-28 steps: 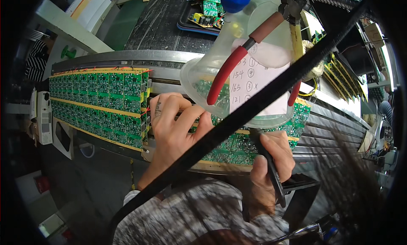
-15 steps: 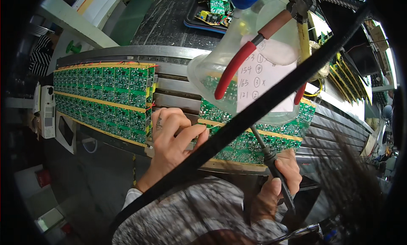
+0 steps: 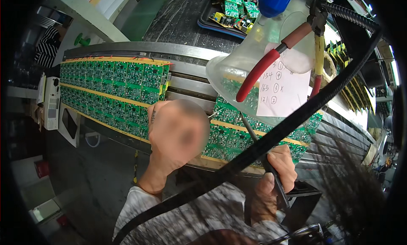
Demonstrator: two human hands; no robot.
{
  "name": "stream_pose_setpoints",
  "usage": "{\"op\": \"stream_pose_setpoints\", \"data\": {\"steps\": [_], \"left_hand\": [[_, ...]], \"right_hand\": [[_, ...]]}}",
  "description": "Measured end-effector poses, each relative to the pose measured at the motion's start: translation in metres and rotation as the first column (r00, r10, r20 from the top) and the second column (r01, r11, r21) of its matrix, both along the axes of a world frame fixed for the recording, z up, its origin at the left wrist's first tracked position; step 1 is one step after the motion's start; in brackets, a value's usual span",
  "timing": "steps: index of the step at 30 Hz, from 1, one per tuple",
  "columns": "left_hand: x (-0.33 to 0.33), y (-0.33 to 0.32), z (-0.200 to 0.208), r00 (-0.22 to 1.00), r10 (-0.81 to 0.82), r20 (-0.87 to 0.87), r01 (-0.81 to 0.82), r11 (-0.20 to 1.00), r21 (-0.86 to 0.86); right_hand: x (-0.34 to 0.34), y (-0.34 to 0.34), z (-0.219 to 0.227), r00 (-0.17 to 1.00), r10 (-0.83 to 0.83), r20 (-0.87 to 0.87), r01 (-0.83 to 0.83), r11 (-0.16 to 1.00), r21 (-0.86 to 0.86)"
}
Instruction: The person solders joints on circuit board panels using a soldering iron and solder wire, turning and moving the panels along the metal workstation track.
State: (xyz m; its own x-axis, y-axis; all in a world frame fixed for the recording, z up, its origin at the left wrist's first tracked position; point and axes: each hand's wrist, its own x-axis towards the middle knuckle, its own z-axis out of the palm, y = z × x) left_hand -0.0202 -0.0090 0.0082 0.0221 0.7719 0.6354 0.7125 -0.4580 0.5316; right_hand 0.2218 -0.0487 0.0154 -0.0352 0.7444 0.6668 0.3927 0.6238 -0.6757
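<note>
The right hand (image 3: 277,168), towards 4 o'clock, has its grip closed round the dark handle of a soldering iron (image 3: 249,127). The iron's metal shaft points to 11 o'clock over a green circuit-board panel (image 3: 224,135); whether the tip touches it I cannot tell. The panel lies at 3 o'clock on the metal-railed counter (image 3: 190,84), a black strap (image 3: 254,152) crossing in front of it.

The left hand (image 3: 180,132), at 8 o'clock, is blurred, so I cannot tell how its grip stands. A thin pale wire (image 3: 215,112) shows at its 2 o'clock edge, above the panel.

A second circuit-board panel (image 3: 106,75) lies at 10 o'clock. Red-handled pliers (image 3: 259,75) hang at 1 o'clock, beside a paper note (image 3: 292,94) and in front of a clear plastic hood (image 3: 220,75).
</note>
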Motion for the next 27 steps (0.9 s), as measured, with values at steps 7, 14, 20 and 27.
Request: {"op": "stream_pose_setpoints", "data": {"steps": [7,14,20,27], "left_hand": [[0.007,0.019,0.007,0.998,-0.052,-0.023,0.053,0.998,0.038],[0.008,0.025,0.007,0.999,-0.030,0.013,0.029,0.998,0.063],[0.006,0.029,0.000,0.998,0.045,0.050,-0.050,0.994,0.094],[0.003,0.029,0.001,0.999,0.045,0.007,-0.046,0.996,0.072]], "right_hand": [[-0.005,0.010,0.007,0.998,-0.046,0.034,0.047,0.999,-0.003],[-0.008,0.016,0.012,0.995,-0.035,0.095,0.040,0.998,-0.047],[-0.016,0.019,0.008,0.996,-0.039,0.079,0.042,0.999,-0.030],[-0.015,0.016,-0.001,0.997,-0.071,0.030,0.072,0.996,-0.056]]}}
